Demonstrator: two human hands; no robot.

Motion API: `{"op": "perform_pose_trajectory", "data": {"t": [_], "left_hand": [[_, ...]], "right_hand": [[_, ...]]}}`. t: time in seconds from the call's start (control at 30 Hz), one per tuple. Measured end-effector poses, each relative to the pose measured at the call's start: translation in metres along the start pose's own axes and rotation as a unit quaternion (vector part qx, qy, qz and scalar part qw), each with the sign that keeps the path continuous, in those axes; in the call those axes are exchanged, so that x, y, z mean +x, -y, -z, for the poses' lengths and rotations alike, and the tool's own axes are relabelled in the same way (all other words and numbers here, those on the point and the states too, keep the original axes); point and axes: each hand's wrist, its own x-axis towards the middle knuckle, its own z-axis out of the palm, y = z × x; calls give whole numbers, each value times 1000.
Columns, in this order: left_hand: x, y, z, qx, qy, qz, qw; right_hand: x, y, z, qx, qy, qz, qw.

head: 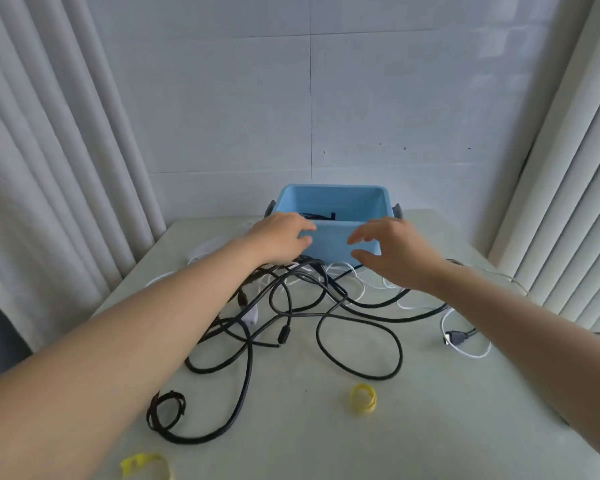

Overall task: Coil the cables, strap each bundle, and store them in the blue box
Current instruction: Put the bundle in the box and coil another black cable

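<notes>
Black cables [401,351] tangled with white cables [442,322] lie between you and the blue box [329,237] at the table's [430,427] far edge, yellow strap [362,399] nearer; left hand [281,239] and right hand [392,251] hover at the box's front wall, fingers loosely spread, holding nothing

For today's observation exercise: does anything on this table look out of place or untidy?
Yes: black cables and white cables lie tangled together before the blue box, uncoiled; two yellow straps lie unused nearby.

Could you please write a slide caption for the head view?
Left hand and right hand reach over tangled cables toward the blue box; yellow straps lie nearby.
</notes>
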Motion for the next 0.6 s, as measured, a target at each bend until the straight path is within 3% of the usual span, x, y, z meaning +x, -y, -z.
{"op": "perform_pose_trajectory", "data": {"t": [0.1,0.17,0.27,0.37,0.47,0.6], "left_hand": [[-22,-3,13,-24,-7,9,1000],[-42,-2,19,-59,-67,9,996],[-80,3,23,-129,-153,9,980],[-117,10,19,-165,-182,23,969],[-149,22,7,-188,-155,71,967],[-172,37,-20,-171,-19,98,980]], "right_hand": [[-28,9,-1,36,33,-37,998],[-47,16,-4,34,60,-52,996],[-75,27,-10,-40,72,-71,994],[-97,23,-19,-131,103,-90,982],[-109,12,-26,-166,144,-129,967],[-112,12,-44,-107,68,-137,982]]}}
